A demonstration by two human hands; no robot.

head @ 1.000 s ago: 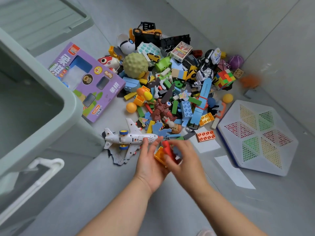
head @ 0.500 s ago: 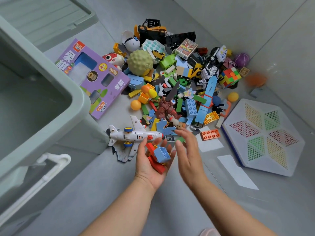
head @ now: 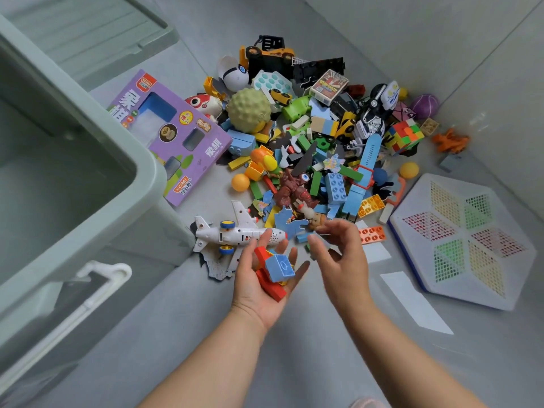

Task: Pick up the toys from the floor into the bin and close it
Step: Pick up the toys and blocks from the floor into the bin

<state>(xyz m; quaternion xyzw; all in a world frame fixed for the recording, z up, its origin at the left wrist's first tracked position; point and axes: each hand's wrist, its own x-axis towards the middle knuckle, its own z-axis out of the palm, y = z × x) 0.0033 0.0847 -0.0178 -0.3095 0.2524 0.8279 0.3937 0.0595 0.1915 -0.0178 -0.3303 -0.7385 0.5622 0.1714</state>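
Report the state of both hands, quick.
Left hand: open, palm up, carrying a blue block and red blocks.
Right hand: open, fingers loosely curled, holding nothing.

Bin (head: 153, 175): pale green moulded plastic, satin, smooth walls. Lid (head: 88, 30): same plastic, ribbed top. Latch (head: 103, 273): white plastic, a bit glossier. Floor (head: 176, 334): grey tile, smooth, low sheen. Purple box (head: 206, 134): printed cardboard, semi-gloss, clear film windows. Airplane (head: 223, 235): hard white plastic, glossy, perforated dots at the nose. Blue block (head: 279, 267), red block (head: 272, 288): smooth hard plastic, slight shine. Bumpy ball (head: 248, 110): yellow-green, knobbly, matt; rubber or foam, can't tell. Orange ball (head: 240, 182): smooth, near matt. Puzzle cube (head: 404, 136): glossy plastic faces. Hexagonal board (head: 412, 201): white matt plastic, perforated grid panels. Paper sheets (head: 415, 301): white, flat, matt. Brown figure (head: 294, 192): rough-textured, dull plastic.
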